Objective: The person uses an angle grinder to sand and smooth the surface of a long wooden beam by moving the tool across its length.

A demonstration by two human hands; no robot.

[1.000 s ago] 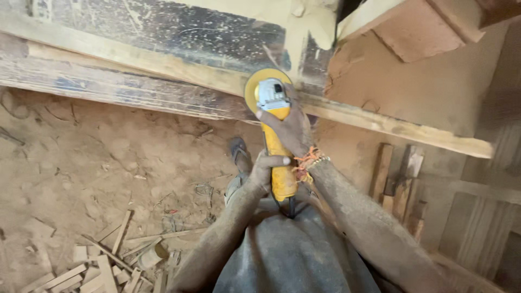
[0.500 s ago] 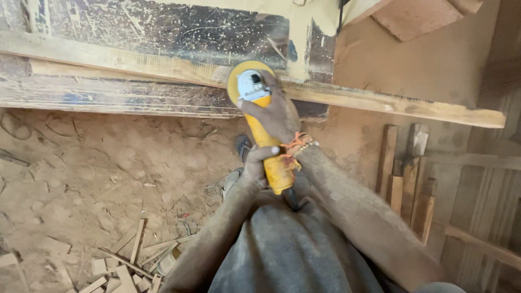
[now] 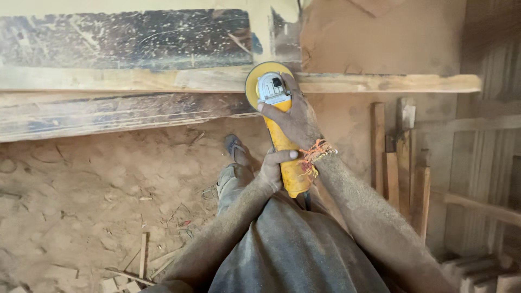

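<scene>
the right hand has its fingers wrapped tight over the neck of a yellow angle grinder, just behind the grey gear head, with a frayed orange string bracelet at the wrist. the left hand is clamped around the lower part of the grinder's yellow body, thumb laid across the front. both forearms are coated in fine sawdust.

the grinder points away from the person, its round yellow guard touching the near edge of a long pale wooden plank that runs across the view from left to right. a dark cord leaves the tool's tail near the person's grey garment.

just below the plank on the left lies a thicker, weathered dark beam, and behind the plank is a black, scratched, dust-speckled board. between the grinder and the ground, the person's foot in a sandal shows on the sawdust-covered floor. small wood offcuts lie scattered at lower left. to the right, several short upright wooden pieces lean against an earth-coloured wall, close beside the right forearm, and more slats stand at the far right edge.
</scene>
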